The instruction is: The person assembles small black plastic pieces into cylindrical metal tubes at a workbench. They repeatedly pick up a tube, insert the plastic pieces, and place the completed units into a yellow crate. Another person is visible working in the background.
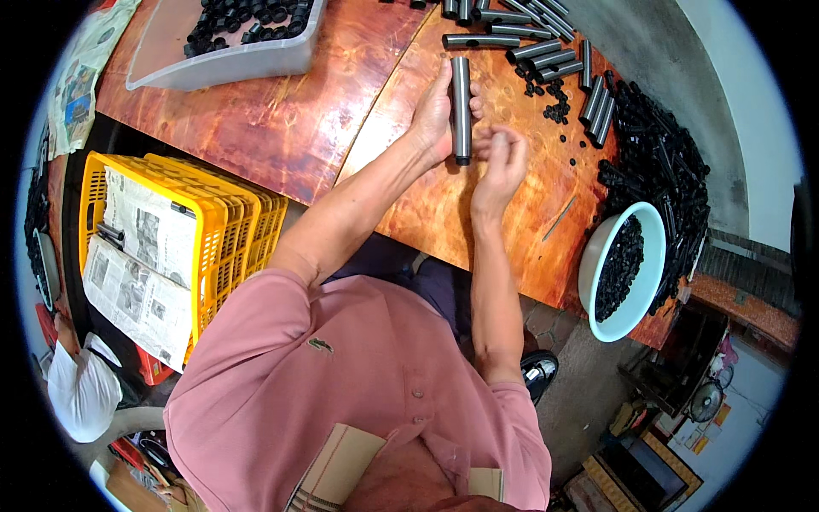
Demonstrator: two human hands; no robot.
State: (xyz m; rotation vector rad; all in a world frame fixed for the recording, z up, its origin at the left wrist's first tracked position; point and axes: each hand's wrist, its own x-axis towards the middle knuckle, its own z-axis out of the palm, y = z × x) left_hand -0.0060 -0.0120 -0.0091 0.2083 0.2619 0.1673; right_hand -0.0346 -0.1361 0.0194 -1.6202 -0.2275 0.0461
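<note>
A dark grey metal tube (461,107) stands nearly lengthwise away from me above the table, with a black plug at its near end. My left hand (437,115) is wrapped round it, the thumb along its left side and fingertips showing on the right. Just right of the tube's near end is my right hand (502,162), its fingers curled in and slightly blurred. Whether a small part is pinched there I cannot make out. Small black plugs (557,113) lie loose on the table beyond the right hand, near several more metal tubes (539,53).
A pale blue bowl (653,282) of small black parts stands at the table's right edge, beside a heap of black pieces (661,162). A translucent bin (230,77) holds black caps at far left. Yellow crates (205,282) with newspaper stand left. Another person (81,388) is at lower left.
</note>
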